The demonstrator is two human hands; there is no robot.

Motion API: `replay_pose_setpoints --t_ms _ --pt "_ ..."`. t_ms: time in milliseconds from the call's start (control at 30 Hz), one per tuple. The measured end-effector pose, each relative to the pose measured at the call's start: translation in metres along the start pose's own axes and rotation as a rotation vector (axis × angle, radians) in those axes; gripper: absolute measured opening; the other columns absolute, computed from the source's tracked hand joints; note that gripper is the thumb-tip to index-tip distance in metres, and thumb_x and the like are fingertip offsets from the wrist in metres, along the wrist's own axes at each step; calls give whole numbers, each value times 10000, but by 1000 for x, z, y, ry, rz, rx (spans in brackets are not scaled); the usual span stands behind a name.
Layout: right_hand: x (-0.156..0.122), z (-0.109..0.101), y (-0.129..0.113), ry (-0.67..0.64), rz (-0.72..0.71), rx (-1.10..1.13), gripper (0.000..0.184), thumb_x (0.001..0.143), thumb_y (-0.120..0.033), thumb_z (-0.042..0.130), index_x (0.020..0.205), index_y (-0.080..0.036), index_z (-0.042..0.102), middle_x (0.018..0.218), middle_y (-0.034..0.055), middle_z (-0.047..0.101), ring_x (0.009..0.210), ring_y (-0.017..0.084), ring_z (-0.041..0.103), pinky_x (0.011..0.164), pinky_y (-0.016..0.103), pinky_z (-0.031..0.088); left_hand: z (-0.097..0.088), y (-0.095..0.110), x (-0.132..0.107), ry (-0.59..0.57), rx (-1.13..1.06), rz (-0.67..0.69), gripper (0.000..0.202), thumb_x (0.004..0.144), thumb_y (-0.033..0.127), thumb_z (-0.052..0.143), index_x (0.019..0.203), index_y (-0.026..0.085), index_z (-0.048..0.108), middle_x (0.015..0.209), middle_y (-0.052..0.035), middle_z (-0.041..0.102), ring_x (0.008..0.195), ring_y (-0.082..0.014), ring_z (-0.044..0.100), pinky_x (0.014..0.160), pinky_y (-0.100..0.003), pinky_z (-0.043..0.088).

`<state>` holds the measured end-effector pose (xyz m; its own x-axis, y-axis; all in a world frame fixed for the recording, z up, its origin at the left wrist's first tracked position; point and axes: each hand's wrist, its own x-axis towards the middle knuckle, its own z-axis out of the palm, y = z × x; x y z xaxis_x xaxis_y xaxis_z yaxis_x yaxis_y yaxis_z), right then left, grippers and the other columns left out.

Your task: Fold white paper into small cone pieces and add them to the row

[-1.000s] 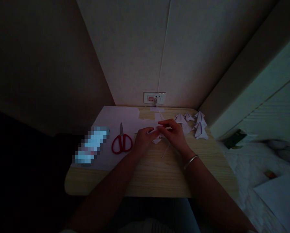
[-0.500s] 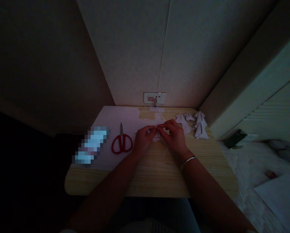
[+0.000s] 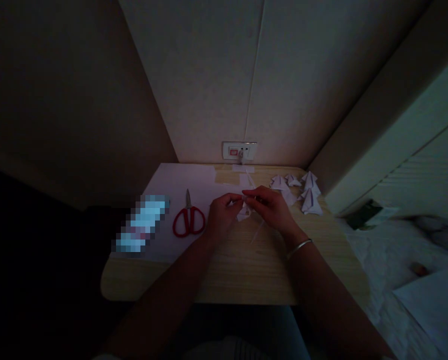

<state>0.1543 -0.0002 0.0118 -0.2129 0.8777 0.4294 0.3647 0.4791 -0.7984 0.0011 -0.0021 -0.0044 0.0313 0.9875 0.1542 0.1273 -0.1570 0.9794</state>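
Over the middle of the wooden table (image 3: 224, 280), my left hand (image 3: 224, 215) and my right hand (image 3: 271, 207) meet at their fingertips. Between them they pinch a small folded piece of white paper (image 3: 245, 199), mostly covered by the fingers. More white paper (image 3: 242, 216) shows just below the fingertips; whether it is the same piece I cannot tell. Left of my left hand, red-handled scissors (image 3: 188, 220) lie on a large white sheet (image 3: 186, 175), blades pointing away from me. A thin white strip (image 3: 257, 232) lies under my right hand.
Several folded paper shapes (image 3: 310, 195) stand at the table's back right. A lit, blurred-out phone-like device (image 3: 141, 224) lies at the left. Behind the table is a wall socket (image 3: 239, 151) with a plug in it. Another white sheet (image 3: 434, 305) lies off the table at the right.
My right hand and wrist have shifted slightly to the right, its fingers changing position on the paper. My left hand stays nearly in place, still pinching.
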Motion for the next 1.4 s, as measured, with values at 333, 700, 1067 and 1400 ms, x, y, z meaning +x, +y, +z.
replay_pose_setpoints --t_ms 333,700,1067,1400 --pt "1 1 6 53 -35 -58 151 801 -323 617 891 -223 686 823 23 508 714 125 500 605 259 421 1 4 -2 -52 -74 -21 186 681 254 637 838 182 708 830 -11 713 756 -157 618 745 -273 450" --pt "0 2 6 55 134 68 198 760 -380 635 814 -190 647 748 10 609 639 124 526 562 248 410 2 8 -5 -92 -44 -51 270 695 328 637 892 155 698 796 -12 690 694 -145 591 664 -249 442" --pt "0 4 5 65 165 131 221 788 -380 590 878 -192 664 784 19 631 705 134 556 643 269 444 2 -2 -1 -26 -191 -58 256 715 398 635 803 160 672 739 -1 649 682 -125 555 674 -246 429" --pt "0 12 6 44 262 272 263 689 -419 687 812 -192 639 682 -8 612 588 115 531 526 238 429 3 -4 3 152 -418 -40 230 704 376 654 813 176 619 789 14 609 711 -98 548 707 -230 437"
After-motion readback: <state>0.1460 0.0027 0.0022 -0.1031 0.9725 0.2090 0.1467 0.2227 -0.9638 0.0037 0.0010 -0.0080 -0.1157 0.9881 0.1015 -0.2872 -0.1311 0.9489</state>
